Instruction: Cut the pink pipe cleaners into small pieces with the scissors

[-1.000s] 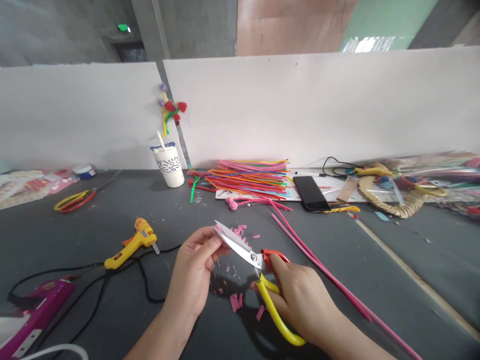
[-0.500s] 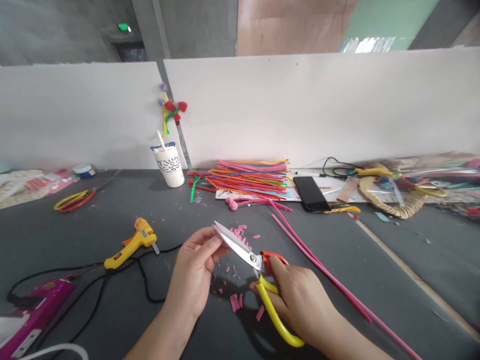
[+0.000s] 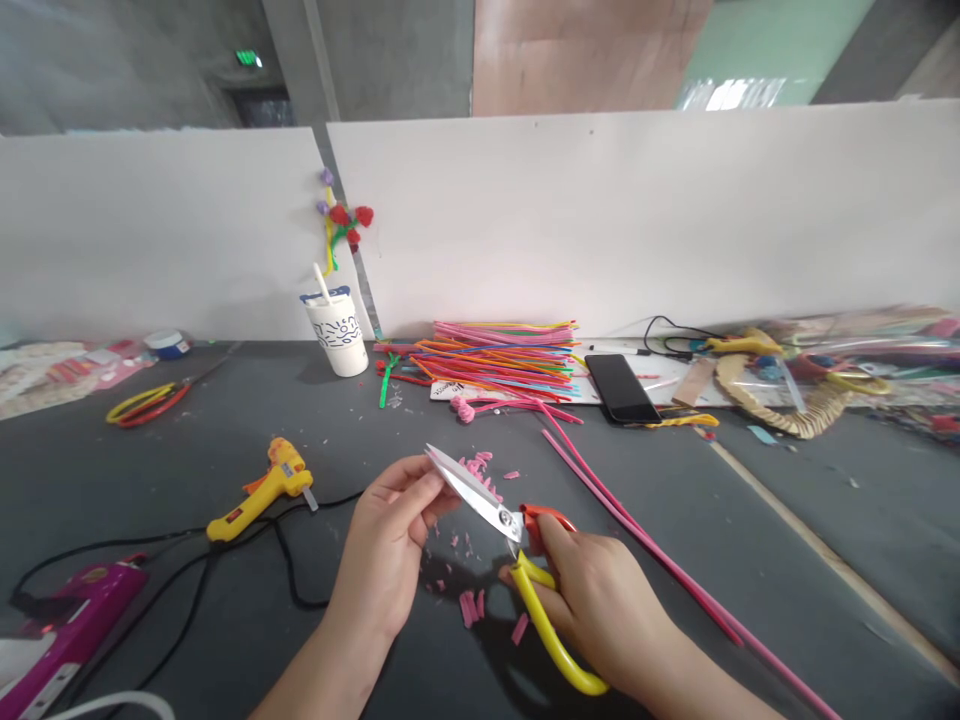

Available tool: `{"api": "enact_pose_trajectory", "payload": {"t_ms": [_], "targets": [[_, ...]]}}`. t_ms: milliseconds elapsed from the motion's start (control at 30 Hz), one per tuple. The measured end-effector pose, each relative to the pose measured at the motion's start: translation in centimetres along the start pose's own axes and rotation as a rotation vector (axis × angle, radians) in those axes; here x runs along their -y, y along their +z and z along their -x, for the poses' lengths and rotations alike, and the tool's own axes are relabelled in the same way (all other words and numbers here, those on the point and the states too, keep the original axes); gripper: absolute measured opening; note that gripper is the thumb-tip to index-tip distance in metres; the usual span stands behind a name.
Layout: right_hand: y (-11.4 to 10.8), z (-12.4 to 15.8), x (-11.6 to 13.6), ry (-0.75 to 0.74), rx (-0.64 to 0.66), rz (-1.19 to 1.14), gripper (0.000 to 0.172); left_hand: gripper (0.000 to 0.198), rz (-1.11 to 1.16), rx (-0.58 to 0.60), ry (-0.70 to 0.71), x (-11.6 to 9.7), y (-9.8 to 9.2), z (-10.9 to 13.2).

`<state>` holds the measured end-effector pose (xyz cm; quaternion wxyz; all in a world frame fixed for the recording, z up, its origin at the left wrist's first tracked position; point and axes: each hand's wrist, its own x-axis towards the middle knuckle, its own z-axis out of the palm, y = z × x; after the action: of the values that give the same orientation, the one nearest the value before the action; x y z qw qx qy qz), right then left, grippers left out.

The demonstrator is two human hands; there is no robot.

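Observation:
My right hand (image 3: 600, 600) grips scissors (image 3: 517, 560) with one yellow and one orange handle; the blades point up-left and look closed. My left hand (image 3: 390, 540) is pinched at the blade tips, holding a small pink piece that I can barely see. Short pink cut bits (image 3: 472, 605) lie scattered on the dark table under and behind the blades. Two long pink pipe cleaners (image 3: 637, 540) run diagonally to the right of my right hand.
A yellow glue gun (image 3: 259, 490) with a black cord lies to the left, above a magenta device (image 3: 67, 620). At the back stand a white cup (image 3: 337, 330), a pile of coloured pipe cleaners (image 3: 502, 360), a phone (image 3: 619, 385) and other scissors (image 3: 142, 400).

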<state>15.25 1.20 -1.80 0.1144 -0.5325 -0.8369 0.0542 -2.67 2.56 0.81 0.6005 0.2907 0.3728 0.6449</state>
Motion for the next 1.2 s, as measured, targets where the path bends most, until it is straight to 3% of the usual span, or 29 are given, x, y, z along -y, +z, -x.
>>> {"api": "enact_pose_trajectory", "payload": {"t_ms": [733,867,1067,1200], "targets": [[-0.2,-0.1,-0.3,0.026,-0.035,-0.039,0.028,0.006,-0.052,0.000,0.013,-0.4,0.2,0.1],[-0.5,-0.4,-0.1,0.163,-0.035,-0.334,0.028,0.007,-0.077,0.031,-0.076,-0.4,0.4,0.3],[-1.4,-0.8,0.6,0.355,0.053,-1.068,0.015,0.008,-0.125,0.283,-0.390,1.0,1.1,1.3],[-1.7,-0.8,0.6,0.406,0.115,-1.275,0.019,0.008,-0.169,0.385,-0.502,1.8,1.5,1.8]]}}
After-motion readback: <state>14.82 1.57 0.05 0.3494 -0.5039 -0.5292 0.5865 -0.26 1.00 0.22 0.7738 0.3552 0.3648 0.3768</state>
